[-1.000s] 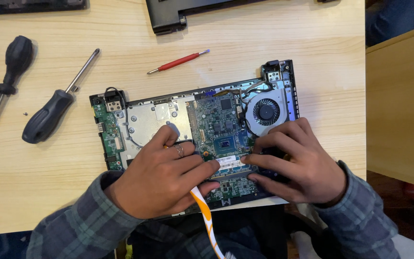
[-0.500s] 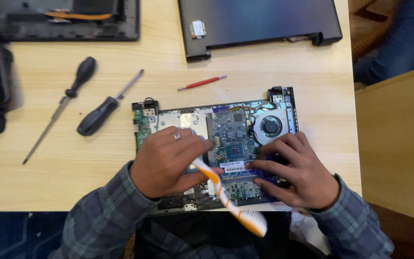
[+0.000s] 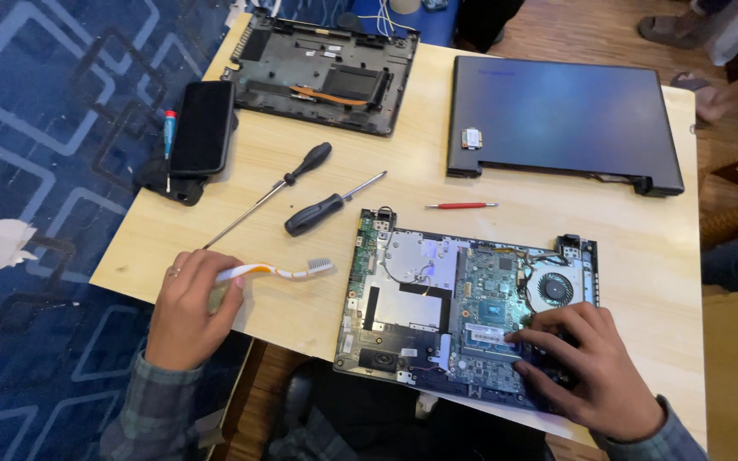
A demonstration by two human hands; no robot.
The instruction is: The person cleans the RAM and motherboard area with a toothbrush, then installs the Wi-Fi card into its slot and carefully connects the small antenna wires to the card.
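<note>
Left hand (image 3: 188, 307) at table (image 3: 301, 307) edge, 8 o'clock of frame, fingers curled, pinching orange-white toothbrush (image 3: 275, 271) by handle, bristles pointing 3 o'clock. Right hand (image 3: 587, 371) at 4 o'clock, fingers spread, tips pressed on opened laptop base (image 3: 463, 312), just below fan (image 3: 554, 288). Two black screwdrivers (image 3: 322, 209) at 11 o'clock of base. Red tool (image 3: 461, 206) at 12 o'clock. Closed laptop lid (image 3: 561, 119) beyond.

Left hand (image 3: 188, 309) out wide, fingers curled shut in a grip, wrist bent inward, while the right hand (image 3: 589, 369) lies palm down, fingers spread and pressing, both forearms in plaid sleeves.
</note>
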